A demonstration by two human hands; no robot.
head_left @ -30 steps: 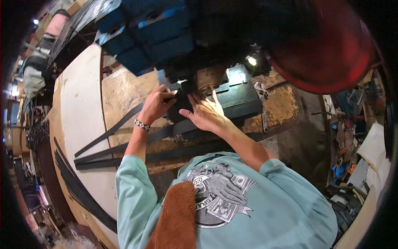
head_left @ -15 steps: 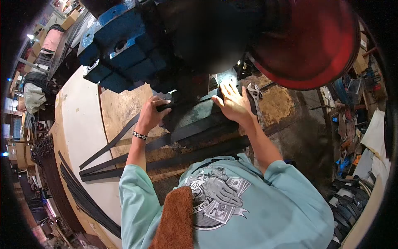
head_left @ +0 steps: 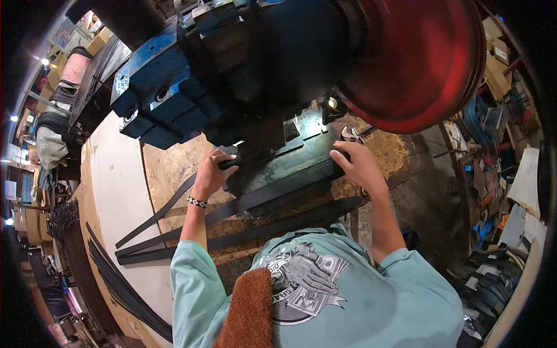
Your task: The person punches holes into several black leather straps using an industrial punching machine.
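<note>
Long black strips (head_left: 255, 199) run from the white board at the left across the metal bed (head_left: 277, 169) of a blue machine (head_left: 168, 87). My left hand (head_left: 213, 173), with a beaded bracelet on its wrist, pinches the end of a black strip at the left side of the bed. At the bed's right end, my right hand (head_left: 361, 164) is closed round a dark piece, partly hidden by the fingers, that I cannot make out. An adjustable wrench (head_left: 351, 134) lies just beyond my right hand.
A large red wheel (head_left: 415, 64) hangs over the upper right. More black strips (head_left: 119, 284) lie on the board at the left. Shelves with rolls and boxes line the left edge; boxes and scraps (head_left: 487, 278) fill the right side.
My right hand has moved right and toward me, off the lit plate, and its fingers have bent. My left hand still pinches the strip. The view has shifted slightly.
</note>
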